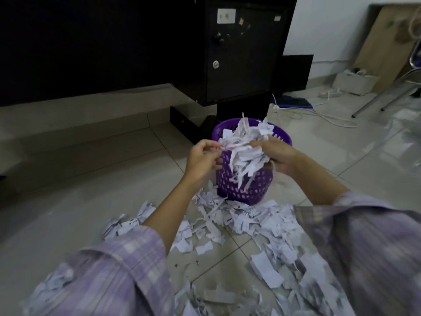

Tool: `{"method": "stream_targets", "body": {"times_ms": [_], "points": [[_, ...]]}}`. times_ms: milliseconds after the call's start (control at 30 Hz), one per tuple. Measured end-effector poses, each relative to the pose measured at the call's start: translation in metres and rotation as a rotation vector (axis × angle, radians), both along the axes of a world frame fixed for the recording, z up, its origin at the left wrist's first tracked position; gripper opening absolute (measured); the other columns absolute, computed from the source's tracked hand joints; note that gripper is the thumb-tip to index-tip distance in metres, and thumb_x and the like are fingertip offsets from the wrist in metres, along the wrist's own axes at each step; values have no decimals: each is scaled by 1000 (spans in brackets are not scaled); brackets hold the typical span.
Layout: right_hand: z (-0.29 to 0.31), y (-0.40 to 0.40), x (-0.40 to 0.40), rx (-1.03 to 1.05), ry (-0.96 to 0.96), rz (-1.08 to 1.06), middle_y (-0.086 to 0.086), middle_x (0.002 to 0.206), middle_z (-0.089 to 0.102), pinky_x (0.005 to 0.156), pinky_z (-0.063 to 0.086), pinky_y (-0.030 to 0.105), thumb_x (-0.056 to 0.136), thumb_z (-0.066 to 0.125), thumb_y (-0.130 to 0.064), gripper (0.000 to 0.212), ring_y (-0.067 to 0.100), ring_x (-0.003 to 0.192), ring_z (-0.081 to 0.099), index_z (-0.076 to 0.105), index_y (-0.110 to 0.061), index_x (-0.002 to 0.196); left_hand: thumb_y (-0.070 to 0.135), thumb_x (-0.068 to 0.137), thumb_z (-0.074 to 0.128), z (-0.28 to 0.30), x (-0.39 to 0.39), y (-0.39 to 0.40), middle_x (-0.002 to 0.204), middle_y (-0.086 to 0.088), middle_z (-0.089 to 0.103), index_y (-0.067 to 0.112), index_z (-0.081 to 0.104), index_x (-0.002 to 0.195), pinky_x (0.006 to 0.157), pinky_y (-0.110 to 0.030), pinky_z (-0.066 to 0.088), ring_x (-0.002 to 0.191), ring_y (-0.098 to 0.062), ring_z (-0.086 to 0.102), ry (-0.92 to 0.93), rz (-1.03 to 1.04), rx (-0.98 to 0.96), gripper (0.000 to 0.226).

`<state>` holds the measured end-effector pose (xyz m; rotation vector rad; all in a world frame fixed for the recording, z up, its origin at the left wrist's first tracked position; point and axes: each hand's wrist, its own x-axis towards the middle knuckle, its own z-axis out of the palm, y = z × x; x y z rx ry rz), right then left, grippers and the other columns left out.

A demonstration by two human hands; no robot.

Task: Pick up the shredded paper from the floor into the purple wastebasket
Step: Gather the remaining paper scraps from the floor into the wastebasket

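While both hands, left [202, 157] and right [276, 156], grip a soft, light paper [245, 153] bunch over the basket [248, 188] at 12 o'clock, loose bits may slip, so squeeze its middle.

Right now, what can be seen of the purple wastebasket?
The purple wastebasket looks like plastic, round and tapering downward, its wall a lattice of small holes under a solid rim. It stands upright on the tiled floor before a black cabinet. Shredded paper held in both hands hides its mouth, and loose shreds lie against its base.
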<state>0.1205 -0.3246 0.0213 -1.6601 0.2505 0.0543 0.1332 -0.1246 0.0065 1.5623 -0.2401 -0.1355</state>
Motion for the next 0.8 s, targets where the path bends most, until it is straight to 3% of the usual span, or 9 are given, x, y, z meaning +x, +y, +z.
{"method": "stream_targets", "body": {"times_ms": [67,133,233,333,433,567,800], "points": [[18,-8,17,-61,-65,-25,20,101,69,60,57,30,93,61,-15,27,24,80,70,60,0,114,3,92,53,6,16,-20,98,-5,59,10,58,102,76,-33,55,87,-20,61,-42,23,85,13],[31,-12,31,-157,-141,-115,14,96,68,55,53,26,88,65,-13,31,21,78,68,59,-2,116,7,92,55,6,32,-35,117,-7,57,10,57,114,91,-35,47,109,-24,57,-142,22,311,23],[34,-15,48,-355,-273,-234,7,99,65,69,50,31,85,67,-11,27,21,89,63,61,-11,111,11,93,53,-1,51,-50,136,-11,45,5,48,131,98,-30,39,124,-26,46,-346,-97,663,38],[19,-17,65,-636,-342,-255,4,100,60,71,38,23,85,66,-7,35,18,90,57,59,-12,119,19,94,52,-14,61,-59,141,-14,41,2,45,132,107,-41,35,133,-30,37,-471,-206,954,43],[-11,-21,87,-865,-360,-195,18,112,59,71,34,22,82,66,-5,46,30,99,59,56,-12,126,34,100,41,-32,61,-63,160,-6,11,8,19,150,117,-49,9,148,-25,3,-446,-333,1166,61],[-47,-23,100,-1021,-260,-28,23,142,36,95,39,31,87,60,-1,56,37,122,47,46,-12,139,39,100,39,-48,60,-63,161,0,-5,13,0,153,118,-50,3,148,-20,-13,-491,-308,1165,71],[-52,-31,113,-1276,49,396,9,161,4,118,17,44,96,51,-10,65,30,149,5,21,-24,152,36,93,51,-51,56,-64,159,-1,-19,11,-11,152,119,-44,15,145,-19,-22,-455,-316,1141,89]]}}
